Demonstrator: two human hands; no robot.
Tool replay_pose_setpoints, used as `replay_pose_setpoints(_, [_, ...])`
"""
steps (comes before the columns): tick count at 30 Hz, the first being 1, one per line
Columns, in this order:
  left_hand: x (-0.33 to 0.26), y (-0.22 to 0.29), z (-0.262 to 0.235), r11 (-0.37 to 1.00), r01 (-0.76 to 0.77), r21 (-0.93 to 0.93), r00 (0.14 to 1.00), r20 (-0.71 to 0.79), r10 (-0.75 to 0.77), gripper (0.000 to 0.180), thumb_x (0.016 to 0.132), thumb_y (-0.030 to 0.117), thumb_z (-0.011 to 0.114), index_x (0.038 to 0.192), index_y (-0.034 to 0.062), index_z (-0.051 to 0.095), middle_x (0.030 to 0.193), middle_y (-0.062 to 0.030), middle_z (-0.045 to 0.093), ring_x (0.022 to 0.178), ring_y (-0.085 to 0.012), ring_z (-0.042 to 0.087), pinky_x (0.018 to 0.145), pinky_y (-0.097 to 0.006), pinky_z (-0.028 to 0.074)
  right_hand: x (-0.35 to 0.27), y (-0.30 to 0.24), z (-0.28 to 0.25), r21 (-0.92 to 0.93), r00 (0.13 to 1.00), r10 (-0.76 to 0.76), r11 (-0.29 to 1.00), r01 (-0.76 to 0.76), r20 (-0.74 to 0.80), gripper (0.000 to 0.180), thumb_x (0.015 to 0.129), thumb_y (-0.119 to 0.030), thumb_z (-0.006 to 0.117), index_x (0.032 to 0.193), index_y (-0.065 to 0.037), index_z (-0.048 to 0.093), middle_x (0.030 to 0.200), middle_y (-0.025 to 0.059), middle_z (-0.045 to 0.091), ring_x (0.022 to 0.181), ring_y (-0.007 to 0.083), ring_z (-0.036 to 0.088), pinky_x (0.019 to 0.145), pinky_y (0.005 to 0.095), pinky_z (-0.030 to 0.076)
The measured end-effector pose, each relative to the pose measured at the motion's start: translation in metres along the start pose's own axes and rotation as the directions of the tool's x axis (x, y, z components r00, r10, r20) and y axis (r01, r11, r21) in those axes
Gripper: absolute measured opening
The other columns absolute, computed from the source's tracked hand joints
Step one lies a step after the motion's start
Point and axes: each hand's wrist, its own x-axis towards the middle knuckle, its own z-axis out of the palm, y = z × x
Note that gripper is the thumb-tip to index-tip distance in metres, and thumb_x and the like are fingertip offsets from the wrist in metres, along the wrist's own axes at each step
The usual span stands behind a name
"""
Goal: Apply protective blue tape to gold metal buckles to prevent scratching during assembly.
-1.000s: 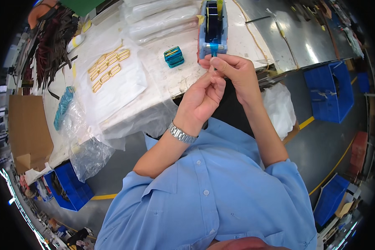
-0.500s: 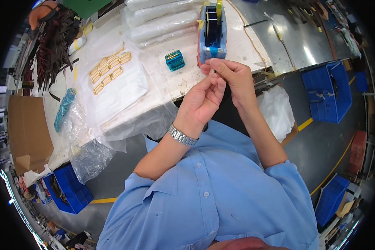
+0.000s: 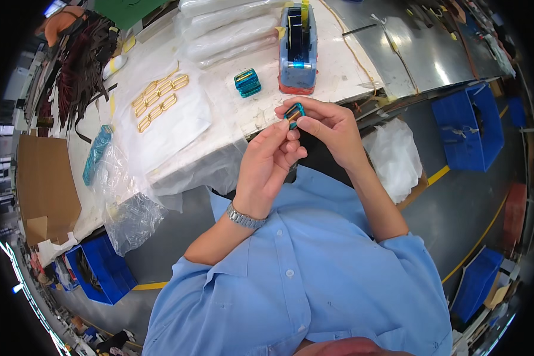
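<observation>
Left hand (image 3: 272,157) and right hand (image 3: 332,132) shift nearer, off the tape dispenser (image 3: 297,79) | both pinch the blue-edged buckle (image 3: 301,109) between fingertips — near and right of the blue-wrapped stack (image 3: 247,83) | likely best: frame steady, covering pressed smooth

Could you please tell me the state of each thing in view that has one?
Left hand: shut on buckle
Right hand: shut on buckle
Buckle: edged in blue, held
Gold buckles: bare, lying in rows
Blue bundle: set down
Dispenser: upright, loaded
Wristband: worn
Blue bins: open-topped
Plastic packs: lying side by side
</observation>
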Motion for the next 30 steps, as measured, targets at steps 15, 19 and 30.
replay_pose_setpoints(15, [-0.024,0.036,-0.008,0.734,-0.141,0.665,0.985,0.018,0.174,0.02,0.108,0.014,0.066,0.111,-0.0053,0.07,0.091,-0.0056,0.071,0.072,-0.0107,0.069,0.069,-0.031,0.063,-0.016,0.002,0.011,-0.652,0.942,-0.307,0.689,0.317,0.134,0.039,0.089,-0.008,0.083,0.128,-0.003,0.076,0.117,0.0129,0.079,0.102,0.026,0.077,0.09,0.0331,0.06])
replay_pose_setpoints(19, [-0.021,0.055,0.007,0.6,-0.208,0.772,0.97,0.084,0.228,0.019,0.106,0.011,0.067,0.116,-0.0054,0.069,0.096,-0.0072,0.073,0.074,-0.0135,0.071,0.072,-0.028,0.061,-0.012,0.002,0.016,-0.628,0.932,-0.321,0.694,0.353,0.169,0.036,0.089,-0.007,0.082,0.124,-0.002,0.076,0.104,0.0105,0.078,0.088,0.0224,0.073,0.083,0.0303,0.058])
replay_pose_setpoints(30, [0.041,0.138,-0.001,0.404,-0.325,0.855,0.902,0.152,0.404,0.028,0.101,0.009,0.075,0.125,-0.0046,0.073,0.083,-0.0012,0.069,0.07,-0.0072,0.063,0.065,-0.026,0.057,0.014,0.01,0.036,-0.493,0.963,-0.269,0.833,0.251,0.037,0.049,0.096,0.0,0.073,0.144,-0.001,0.061,0.111,0.0081,0.075,0.087,0.015,0.071,0.085,0.0285,0.058])
